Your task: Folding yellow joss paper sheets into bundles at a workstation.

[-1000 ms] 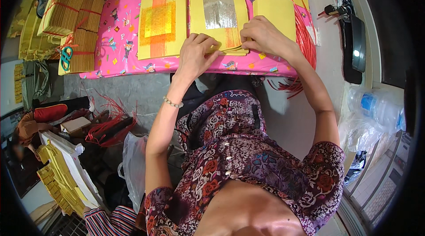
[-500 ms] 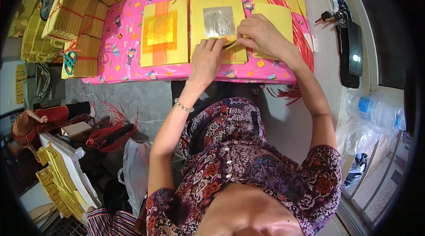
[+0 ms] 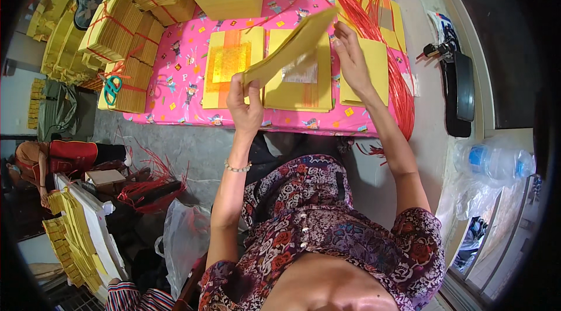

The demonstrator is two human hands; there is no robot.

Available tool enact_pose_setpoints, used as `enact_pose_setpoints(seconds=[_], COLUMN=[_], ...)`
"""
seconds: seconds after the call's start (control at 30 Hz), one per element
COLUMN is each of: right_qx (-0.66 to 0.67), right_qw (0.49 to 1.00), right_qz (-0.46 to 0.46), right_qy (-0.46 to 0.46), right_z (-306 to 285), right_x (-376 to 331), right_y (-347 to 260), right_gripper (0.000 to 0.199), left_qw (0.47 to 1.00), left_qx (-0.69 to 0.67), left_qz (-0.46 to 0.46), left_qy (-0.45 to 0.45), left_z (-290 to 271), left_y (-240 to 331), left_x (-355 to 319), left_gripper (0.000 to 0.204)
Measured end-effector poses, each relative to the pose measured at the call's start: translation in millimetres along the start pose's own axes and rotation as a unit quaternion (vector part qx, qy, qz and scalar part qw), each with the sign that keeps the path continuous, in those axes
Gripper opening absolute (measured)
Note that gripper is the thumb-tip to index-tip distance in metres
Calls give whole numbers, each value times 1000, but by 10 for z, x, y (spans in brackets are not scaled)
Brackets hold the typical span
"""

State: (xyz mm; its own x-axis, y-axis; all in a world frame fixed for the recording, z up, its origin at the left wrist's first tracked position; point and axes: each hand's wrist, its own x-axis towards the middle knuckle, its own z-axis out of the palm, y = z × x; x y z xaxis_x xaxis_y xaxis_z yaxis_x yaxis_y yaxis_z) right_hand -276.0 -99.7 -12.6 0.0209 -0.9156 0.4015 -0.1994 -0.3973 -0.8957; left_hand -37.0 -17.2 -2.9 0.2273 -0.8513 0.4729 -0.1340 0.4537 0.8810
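Note:
A thin sheaf of yellow paper sheets (image 3: 292, 49) is held up at a slant above the table. My left hand (image 3: 245, 102) grips its lower left corner between thumb and fingers. At the sheaf's upper right end is my right hand (image 3: 353, 60), fingers apart and stretched upward; whether they touch the edge I cannot tell. Beneath the sheaf lies a yellow paper stack with a silver square (image 3: 301, 74), partly hidden. Left of it is a stack with a gold and orange square (image 3: 229, 64). A plain yellow stack (image 3: 374, 68) lies under and beside my right hand.
Yellow paper bundles (image 3: 120, 33) tied with red strips stand at the table's left, with teal-handled scissors (image 3: 111, 89) against them. Red plastic strips (image 3: 400, 98) hang over the right side of the pink tablecloth (image 3: 187, 77). Another person (image 3: 64, 156) is at the far left.
My left hand has lifted the sheaf off the silver-square stack and tilted it upward. My right hand has come away from the stack and opened its fingers. The view has shifted slightly.

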Motion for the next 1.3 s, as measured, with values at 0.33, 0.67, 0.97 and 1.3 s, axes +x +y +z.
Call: enact_pose_setpoints(seconds=[0.33, 0.67, 0.97, 1.3], right_qx=[224, 270, 209, 198], right_qw=[967, 958, 976, 978], right_qz=[115, 95, 63, 71], right_qy=[41, 35, -15, -9], right_z=[181, 221, 172, 212], right_x=[-127, -265, -264, -272], right_y=[-63, -278, -210, -293], right_gripper=[19, 34, 29, 31], left_qw=[997, 1000, 999, 999], left_qx=[-73, -4, 30, -33], left_qz=[-40, -8, -17, -41], left_qy=[-3, 12, -7, 7], left_z=[-288, -254, -161, -203], left_y=[-318, -299, -252, -352], left_x=[-21, -100, -82, -80], left_gripper=[22, 44, 48, 39])
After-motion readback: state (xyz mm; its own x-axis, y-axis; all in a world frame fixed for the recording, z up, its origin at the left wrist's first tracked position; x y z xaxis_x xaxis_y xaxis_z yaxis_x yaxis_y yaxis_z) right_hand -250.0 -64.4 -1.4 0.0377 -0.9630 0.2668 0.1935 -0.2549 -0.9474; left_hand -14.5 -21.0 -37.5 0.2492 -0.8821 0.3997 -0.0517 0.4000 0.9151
